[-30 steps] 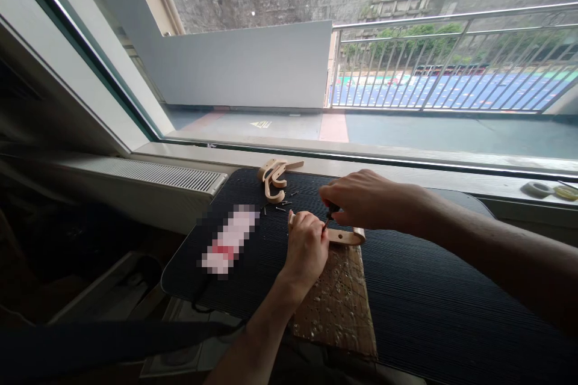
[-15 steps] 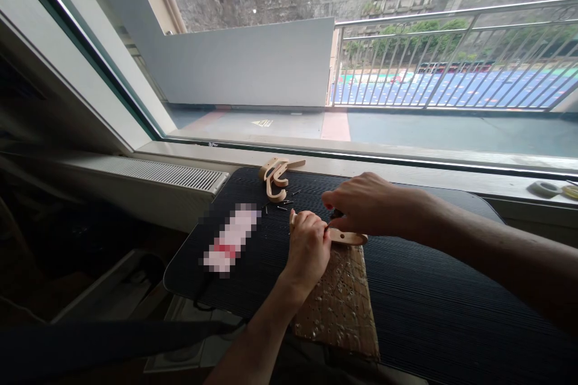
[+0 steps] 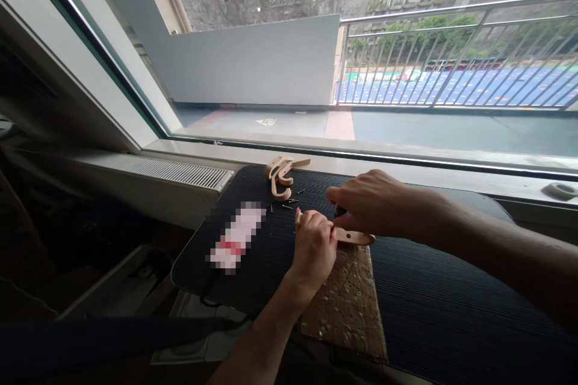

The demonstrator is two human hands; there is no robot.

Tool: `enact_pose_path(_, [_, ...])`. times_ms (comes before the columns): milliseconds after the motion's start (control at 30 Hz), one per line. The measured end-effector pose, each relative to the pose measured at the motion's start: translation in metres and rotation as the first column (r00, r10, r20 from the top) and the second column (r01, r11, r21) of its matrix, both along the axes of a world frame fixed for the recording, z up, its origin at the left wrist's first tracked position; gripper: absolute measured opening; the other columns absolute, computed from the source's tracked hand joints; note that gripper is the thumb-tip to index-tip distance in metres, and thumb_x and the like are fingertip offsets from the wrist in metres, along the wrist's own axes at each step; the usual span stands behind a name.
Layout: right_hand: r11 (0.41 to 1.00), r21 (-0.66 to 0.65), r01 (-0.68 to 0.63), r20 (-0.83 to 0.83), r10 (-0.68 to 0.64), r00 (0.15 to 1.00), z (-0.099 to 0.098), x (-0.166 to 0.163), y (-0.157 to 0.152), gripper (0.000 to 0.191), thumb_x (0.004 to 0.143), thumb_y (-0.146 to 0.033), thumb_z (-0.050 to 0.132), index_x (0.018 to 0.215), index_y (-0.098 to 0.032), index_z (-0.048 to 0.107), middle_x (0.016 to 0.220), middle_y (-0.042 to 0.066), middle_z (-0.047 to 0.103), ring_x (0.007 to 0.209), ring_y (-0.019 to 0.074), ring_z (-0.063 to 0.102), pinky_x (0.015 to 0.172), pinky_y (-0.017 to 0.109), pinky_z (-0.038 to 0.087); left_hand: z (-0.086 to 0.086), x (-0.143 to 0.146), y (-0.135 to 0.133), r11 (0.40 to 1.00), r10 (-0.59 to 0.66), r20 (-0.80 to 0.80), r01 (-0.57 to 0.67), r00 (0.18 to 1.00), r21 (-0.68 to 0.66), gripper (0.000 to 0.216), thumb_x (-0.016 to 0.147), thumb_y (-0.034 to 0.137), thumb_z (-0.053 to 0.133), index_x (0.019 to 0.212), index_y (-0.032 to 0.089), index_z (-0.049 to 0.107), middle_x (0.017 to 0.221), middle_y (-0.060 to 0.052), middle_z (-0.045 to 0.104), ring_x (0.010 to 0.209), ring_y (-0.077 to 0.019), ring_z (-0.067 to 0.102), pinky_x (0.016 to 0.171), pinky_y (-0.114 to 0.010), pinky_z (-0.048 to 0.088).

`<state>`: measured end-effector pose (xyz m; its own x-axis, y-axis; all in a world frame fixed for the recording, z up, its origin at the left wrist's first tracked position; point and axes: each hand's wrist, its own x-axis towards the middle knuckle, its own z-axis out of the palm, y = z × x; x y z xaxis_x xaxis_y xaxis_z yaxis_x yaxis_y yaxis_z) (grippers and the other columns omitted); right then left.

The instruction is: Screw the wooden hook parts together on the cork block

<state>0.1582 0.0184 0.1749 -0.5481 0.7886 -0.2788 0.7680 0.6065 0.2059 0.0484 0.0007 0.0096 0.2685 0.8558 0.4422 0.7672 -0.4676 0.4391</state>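
Observation:
My left hand (image 3: pixel 313 248) is closed in a fist round one end of a pale wooden hook piece (image 3: pixel 356 237) that lies at the far end of a brown cork board (image 3: pixel 347 304). My right hand (image 3: pixel 372 201) hovers over the same piece, fingers curled round a small dark tool whose handle barely shows (image 3: pixel 339 212). Two more wooden hooks (image 3: pixel 280 177) lie at the back of the black ribbed mat (image 3: pixel 442 295), with several small dark screws (image 3: pixel 289 203) beside them.
A blurred white and red object (image 3: pixel 237 236) lies on the mat to the left. A radiator grille (image 3: pixel 171 169) runs along the window sill. A roll of tape (image 3: pixel 560 190) sits on the sill at far right. The mat's front-left edge drops off to the floor.
My right hand has lowered slightly over the wooden piece. The camera view has shifted a little to the left; both hands stay on the same piece.

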Motion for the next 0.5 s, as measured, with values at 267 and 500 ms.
enact_pose_path(267, [0.999, -0.042, -0.035, -0.021, 0.034, 0.999, -0.007, -0.002, -0.001, 0.015, 0.084, -0.012, 0.050, 0.074, -0.013, 0.062, 0.067, 0.006, 0.063, 0.058, 0.0128, 0.054, 0.047, 0.028, 0.022, 0.001, -0.001, 0.000, 1.000, -0.004, 0.003, 0.004, 1.000, -0.023, 0.012, 0.082, 0.015, 0.056, 0.071, 0.018, 0.057, 0.086, -0.002, 0.060, 0.097, -0.0194, 0.050, 0.109, -0.048, 0.025])
enact_pose_path(500, [1.000, 0.002, -0.006, 0.003, 0.006, 1.000, -0.002, 0.000, -0.003, 0.008, 0.083, -0.021, 0.056, 0.081, -0.015, 0.061, 0.067, 0.005, 0.063, 0.056, 0.0138, 0.053, 0.047, 0.028, 0.021, 0.004, -0.002, 0.000, 1.000, -0.012, 0.017, 0.012, 1.000, -0.019, 0.010, 0.082, 0.014, 0.055, 0.073, 0.018, 0.057, 0.085, -0.002, 0.060, 0.096, -0.0191, 0.050, 0.109, -0.049, 0.025])
